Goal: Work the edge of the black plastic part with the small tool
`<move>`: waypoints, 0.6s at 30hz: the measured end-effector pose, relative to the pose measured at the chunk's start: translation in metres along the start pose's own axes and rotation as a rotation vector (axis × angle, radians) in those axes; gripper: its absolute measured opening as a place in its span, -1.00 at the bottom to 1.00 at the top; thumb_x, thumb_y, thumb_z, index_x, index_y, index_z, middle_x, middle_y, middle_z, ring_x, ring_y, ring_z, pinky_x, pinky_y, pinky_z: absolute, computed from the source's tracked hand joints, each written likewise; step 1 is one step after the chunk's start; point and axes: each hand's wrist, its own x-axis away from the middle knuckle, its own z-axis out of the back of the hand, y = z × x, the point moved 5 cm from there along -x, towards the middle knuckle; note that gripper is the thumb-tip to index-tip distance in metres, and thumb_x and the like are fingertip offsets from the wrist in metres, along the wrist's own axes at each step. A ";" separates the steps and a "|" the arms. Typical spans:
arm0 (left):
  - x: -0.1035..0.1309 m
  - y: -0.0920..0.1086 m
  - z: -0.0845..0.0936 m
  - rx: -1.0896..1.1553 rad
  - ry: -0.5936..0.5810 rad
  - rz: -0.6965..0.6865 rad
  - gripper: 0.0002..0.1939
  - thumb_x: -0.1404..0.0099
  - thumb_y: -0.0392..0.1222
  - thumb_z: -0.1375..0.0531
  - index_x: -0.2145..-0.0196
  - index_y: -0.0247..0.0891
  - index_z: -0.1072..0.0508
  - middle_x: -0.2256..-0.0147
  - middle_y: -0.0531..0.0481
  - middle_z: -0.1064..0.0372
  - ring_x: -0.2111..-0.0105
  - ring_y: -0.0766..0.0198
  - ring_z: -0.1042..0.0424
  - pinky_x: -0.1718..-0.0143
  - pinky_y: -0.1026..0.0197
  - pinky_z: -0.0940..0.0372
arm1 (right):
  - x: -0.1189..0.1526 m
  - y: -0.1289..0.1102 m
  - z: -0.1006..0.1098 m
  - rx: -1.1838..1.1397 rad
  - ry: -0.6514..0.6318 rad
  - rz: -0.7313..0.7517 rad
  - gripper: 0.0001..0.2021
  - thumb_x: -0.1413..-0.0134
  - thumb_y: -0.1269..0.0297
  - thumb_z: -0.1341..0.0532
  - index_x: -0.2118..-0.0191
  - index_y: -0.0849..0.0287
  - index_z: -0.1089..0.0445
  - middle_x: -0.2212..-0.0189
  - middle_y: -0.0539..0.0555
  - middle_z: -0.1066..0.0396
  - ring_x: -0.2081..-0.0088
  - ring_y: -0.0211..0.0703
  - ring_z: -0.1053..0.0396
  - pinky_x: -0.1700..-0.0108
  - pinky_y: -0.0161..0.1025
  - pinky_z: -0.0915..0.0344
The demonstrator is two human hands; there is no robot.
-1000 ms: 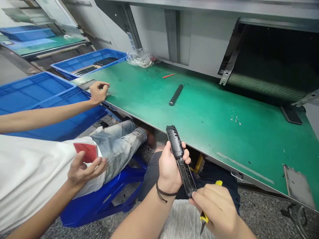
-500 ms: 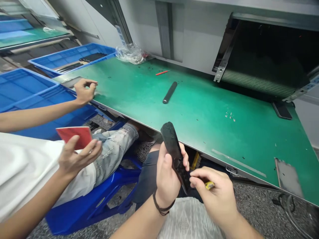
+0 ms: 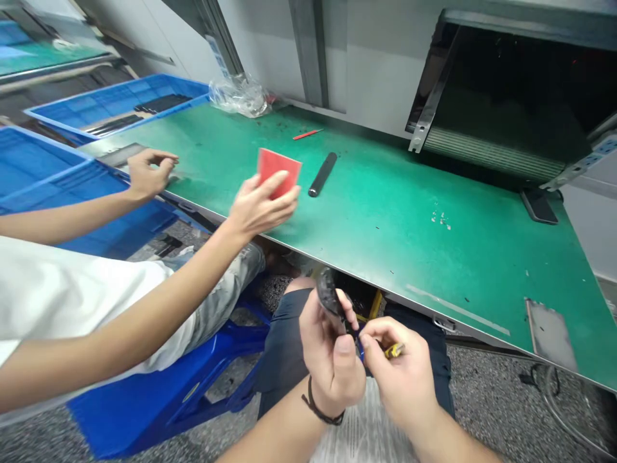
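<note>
My left hand (image 3: 332,366) is wrapped round a long black plastic piece (image 3: 328,292), held above my lap with its rounded end tipped up and away. Pinched in my right hand (image 3: 402,370) is a thin tool with a yellow handle (image 3: 395,350); its tip is hidden close against the black piece. A similar black bar (image 3: 322,175) lies on the green table (image 3: 366,199) beyond my hands.
At my left a co-worker's hand holds a red pad (image 3: 279,172) over the table. Blue crates (image 3: 43,161) stand at the left. A red pen-like tool (image 3: 307,134), a phone (image 3: 540,206) and a grey plate (image 3: 550,334) lie on the table. A dark screen-like panel (image 3: 506,103) is behind.
My left hand has tilted the black piece, so its far end now sits lower and points away. The co-worker's hand has carried the red pad from the lap to over the table.
</note>
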 end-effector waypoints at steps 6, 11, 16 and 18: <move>-0.025 -0.003 0.000 0.168 0.038 0.281 -0.59 -0.43 0.06 -0.24 -0.17 -0.01 -0.35 0.28 0.09 -0.19 0.42 0.39 -0.25 0.50 0.37 -0.29 | -0.003 0.009 0.011 0.295 0.119 0.262 -0.88 -0.30 0.41 -0.23 0.32 0.12 -0.41 0.47 -0.04 -0.41 0.48 -0.29 -0.35 0.41 -0.34 -0.32; -0.045 -0.025 0.021 0.023 -0.084 0.505 -0.59 -0.36 0.05 -0.34 -0.02 -0.15 -0.34 0.46 0.21 -0.13 0.60 0.46 -0.16 0.64 0.43 -0.12 | -0.023 0.041 0.013 0.583 0.026 0.205 -0.56 -0.27 0.24 -0.32 -0.22 0.10 -0.34 -0.06 0.23 -0.43 -0.02 0.07 -0.49 0.05 -0.08 -0.50; -0.042 -0.035 0.034 -0.094 -0.124 0.579 -0.53 -0.43 0.22 -0.22 0.01 -0.25 -0.39 0.54 0.18 -0.20 0.61 0.44 -0.19 0.61 0.41 -0.13 | -0.026 0.027 0.020 0.619 -0.013 0.251 -0.74 -0.44 0.29 -0.11 -0.15 0.11 -0.34 -0.05 0.23 -0.36 0.02 0.01 -0.46 0.09 -0.10 -0.47; -0.035 -0.036 0.033 -0.082 -0.163 0.634 -0.50 -0.48 0.25 -0.13 -0.02 -0.27 -0.41 0.58 0.16 -0.19 0.63 0.42 -0.18 0.61 0.39 -0.11 | -0.030 0.012 0.024 0.574 -0.081 0.374 -0.79 -0.45 0.43 -0.02 0.00 0.12 -0.37 0.11 0.16 -0.42 0.12 -0.08 -0.42 0.11 -0.16 -0.41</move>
